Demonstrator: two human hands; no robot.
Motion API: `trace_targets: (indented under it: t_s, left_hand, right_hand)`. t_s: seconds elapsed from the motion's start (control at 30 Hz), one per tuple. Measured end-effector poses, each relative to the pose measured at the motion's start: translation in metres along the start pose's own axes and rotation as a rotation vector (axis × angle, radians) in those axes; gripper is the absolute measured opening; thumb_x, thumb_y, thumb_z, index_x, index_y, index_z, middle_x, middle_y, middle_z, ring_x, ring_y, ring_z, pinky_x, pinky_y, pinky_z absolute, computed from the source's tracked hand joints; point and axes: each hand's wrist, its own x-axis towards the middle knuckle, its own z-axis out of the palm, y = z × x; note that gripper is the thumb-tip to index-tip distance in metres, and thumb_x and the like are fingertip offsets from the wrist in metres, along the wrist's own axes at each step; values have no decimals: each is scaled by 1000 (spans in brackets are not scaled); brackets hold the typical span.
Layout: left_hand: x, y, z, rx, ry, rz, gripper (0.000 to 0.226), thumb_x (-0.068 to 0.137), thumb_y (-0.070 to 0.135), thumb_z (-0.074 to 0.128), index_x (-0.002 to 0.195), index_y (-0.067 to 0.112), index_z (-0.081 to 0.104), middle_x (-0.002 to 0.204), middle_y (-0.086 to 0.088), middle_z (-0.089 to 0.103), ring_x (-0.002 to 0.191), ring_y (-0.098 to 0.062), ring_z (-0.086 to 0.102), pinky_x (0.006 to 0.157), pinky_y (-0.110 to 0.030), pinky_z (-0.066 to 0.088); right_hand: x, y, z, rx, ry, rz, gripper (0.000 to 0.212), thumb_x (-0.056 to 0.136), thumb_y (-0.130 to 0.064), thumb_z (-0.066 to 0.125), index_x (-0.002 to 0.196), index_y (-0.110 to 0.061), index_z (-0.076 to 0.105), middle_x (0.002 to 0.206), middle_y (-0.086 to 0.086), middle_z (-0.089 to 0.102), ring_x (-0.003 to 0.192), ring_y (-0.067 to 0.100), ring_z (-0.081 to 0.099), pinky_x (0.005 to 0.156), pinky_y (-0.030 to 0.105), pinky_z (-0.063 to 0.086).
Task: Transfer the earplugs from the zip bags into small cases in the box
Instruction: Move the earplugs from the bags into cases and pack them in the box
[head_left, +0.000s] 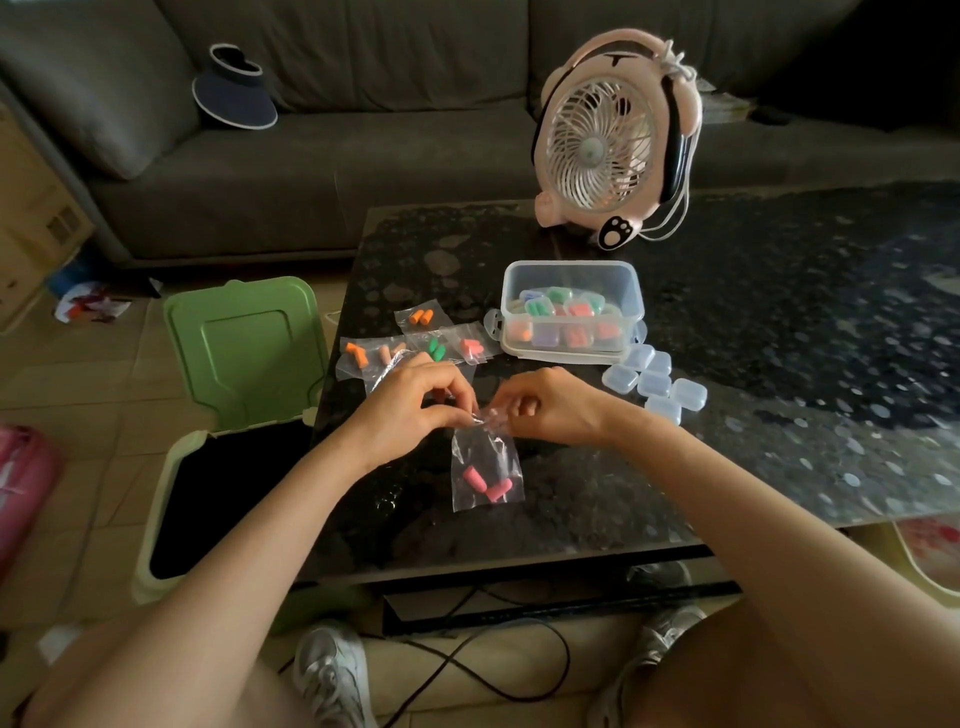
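Note:
A clear zip bag (483, 470) hangs above the dark table, with two pink earplugs (487, 484) at its bottom. My left hand (415, 402) and my right hand (550, 402) pinch its top edge from either side. Several more zip bags (415, 343) with orange, green, peach and pink earplugs lie just beyond my left hand. A clear plastic box (571, 312) behind my right hand holds several small cases filled with coloured earplugs. Several empty clear small cases (655, 382) lie in a cluster to its right front.
A pink desk fan (608, 140) stands at the back of the glass-topped table (779, 364). A green bin (228, 426) with its lid up stands on the floor at the table's left. A grey sofa (363, 130) with a visor hat lies beyond.

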Motion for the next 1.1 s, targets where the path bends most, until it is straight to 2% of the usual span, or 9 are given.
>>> trace_targets:
  t_s: [0.13,0.33,0.47,0.57,0.63,0.73,0.83,0.97,1.1]
  left_hand:
    - [-1,-3,-6,-38,-111,-30,21,86,12,64,74,27,56,101,-1,61,95,-14,55,87,-29,44]
    - [-3,-2,-5,47,-79,10,17,90,12,58,80,22,48,100,-9,63,103,-29,58,90,-47,48]
    - [-4,-6,-3,185,-26,82,18,91,17,57,83,25,44,97,1,62,100,-23,61,82,-44,52]
    - [-2,-7,0,263,33,149,17,91,18,58,84,26,44,87,14,54,89,-15,60,73,-41,52]
    - [0,-8,3,253,55,173,12,89,17,60,88,22,50,85,18,52,84,-8,57,75,-36,53]
    - [1,-11,7,233,40,189,7,85,13,65,89,15,60,91,12,55,93,-11,59,85,-32,50]
    - [-1,-13,8,201,46,164,5,84,11,67,82,12,62,93,3,59,104,-19,58,92,-34,47]
    - [3,-16,6,35,141,63,4,86,8,63,86,5,60,93,-5,64,87,-13,65,80,-29,55]
    - [7,-22,4,-145,154,-100,6,91,8,55,91,3,58,99,-9,67,80,-12,68,72,-30,59]
  right_hand:
    - [0,5,-5,-48,-32,38,21,83,-17,63,100,-26,70,88,-3,65,83,15,59,78,33,49]
    - [-4,-2,-8,242,-81,5,19,81,2,63,97,-8,67,86,4,63,73,7,54,66,15,45]
    - [-6,-5,-13,346,-130,-16,15,81,1,63,92,-9,66,81,-5,63,70,1,54,65,14,45]
    - [-4,-6,-8,336,-118,20,3,84,-10,68,86,-8,66,75,-3,62,67,3,54,64,17,46]
    - [-1,-5,-4,309,-63,37,13,83,-17,71,78,-8,64,70,-2,61,65,5,54,63,17,46]
    - [0,-3,-4,256,-34,47,14,81,-19,73,79,-7,66,71,-1,62,67,8,56,64,18,46]
    - [-2,1,-6,315,14,37,14,82,-10,72,94,-11,64,75,1,64,69,14,61,65,23,53]
    - [-3,2,-10,421,46,116,45,83,-8,70,121,-14,48,90,13,67,76,21,66,71,33,57]
    - [-7,2,-9,412,42,170,36,88,-13,65,117,-11,45,85,14,69,70,20,67,68,33,59]
